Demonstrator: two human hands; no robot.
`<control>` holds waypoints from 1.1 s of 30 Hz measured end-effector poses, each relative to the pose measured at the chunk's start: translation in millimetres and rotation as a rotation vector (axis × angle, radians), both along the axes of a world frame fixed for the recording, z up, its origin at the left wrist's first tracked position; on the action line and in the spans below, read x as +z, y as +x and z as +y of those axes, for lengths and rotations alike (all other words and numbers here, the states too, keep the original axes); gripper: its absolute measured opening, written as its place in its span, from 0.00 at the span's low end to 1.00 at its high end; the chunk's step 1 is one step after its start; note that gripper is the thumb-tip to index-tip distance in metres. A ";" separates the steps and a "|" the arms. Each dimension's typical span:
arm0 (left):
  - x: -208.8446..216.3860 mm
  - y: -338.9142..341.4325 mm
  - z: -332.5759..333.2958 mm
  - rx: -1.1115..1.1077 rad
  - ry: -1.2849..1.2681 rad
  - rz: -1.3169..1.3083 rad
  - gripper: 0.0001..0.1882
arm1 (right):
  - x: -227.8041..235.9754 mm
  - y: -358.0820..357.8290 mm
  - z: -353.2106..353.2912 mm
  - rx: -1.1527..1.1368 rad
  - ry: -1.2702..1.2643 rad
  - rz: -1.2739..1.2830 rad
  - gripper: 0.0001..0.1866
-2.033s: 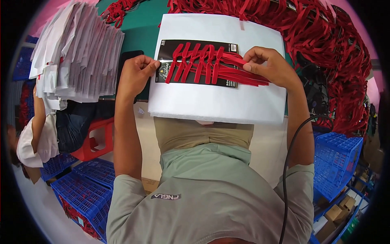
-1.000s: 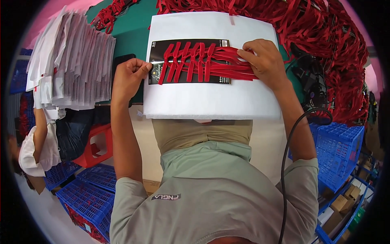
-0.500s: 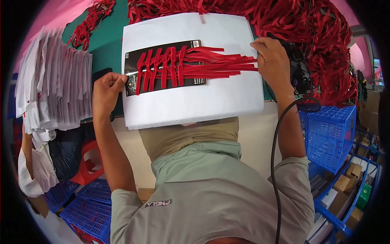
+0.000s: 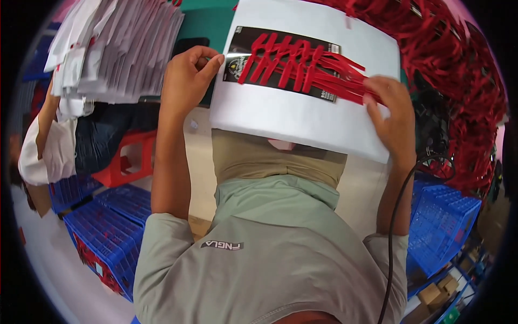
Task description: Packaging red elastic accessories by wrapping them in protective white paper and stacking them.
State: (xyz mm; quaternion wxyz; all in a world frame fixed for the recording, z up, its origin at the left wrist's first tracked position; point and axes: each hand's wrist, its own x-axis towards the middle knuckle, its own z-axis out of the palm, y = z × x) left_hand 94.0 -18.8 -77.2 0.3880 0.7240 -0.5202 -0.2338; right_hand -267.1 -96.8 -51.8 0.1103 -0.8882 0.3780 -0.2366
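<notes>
A black card (image 4: 237, 40) lies on a stack of white sheets (image 4: 280, 121). Across the card sits a row of several knotted red ribbon bows (image 4: 291, 62), their long tails (image 4: 345, 83) running off its right edge. My left hand (image 4: 189, 78) is at the card's left end, thumb and forefinger pressed together by the edge of the sheets; whatever is between them is too small to make out. Over at the right, my right hand (image 4: 394, 113) has its curled fingers and thumb around the ends of the ribbon tails, slightly blurred.
Tall stacked white sheets (image 4: 118, 51) stand at the left, near a dark flat object (image 4: 190, 46) on the green table (image 4: 208, 21). Red ribbons (image 4: 458, 81) heap up at the far right. Blue crates (image 4: 108, 232), a red stool (image 4: 135, 156) and a black cable (image 4: 396, 227) surround me.
The whole view has swung, so the sheets and card appear farther right and higher. My right hand has moved inward over the ribbon ends, while my left stays at the card's left end.
</notes>
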 end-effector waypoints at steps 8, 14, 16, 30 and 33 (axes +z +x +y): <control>19.0 -7.7 72.6 -0.335 -0.158 -0.308 0.21 | -12.1 46.6 80.7 0.179 0.103 0.046 0.21; 5.6 -7.6 94.3 -0.295 -0.074 -0.357 0.26 | -15.6 42.2 74.7 0.278 0.124 0.033 0.16; 1.1 -8.0 91.5 -0.311 -0.123 -0.362 0.26 | -15.8 41.9 74.4 0.293 0.139 0.026 0.15; -4.0 -1.1 89.8 -0.353 -0.164 -0.292 0.10 | -19.7 48.8 76.3 0.232 0.127 -0.020 0.11; 2.3 -3.3 87.8 -0.366 -0.169 -0.271 0.08 | -17.7 47.3 73.2 0.243 0.158 -0.053 0.11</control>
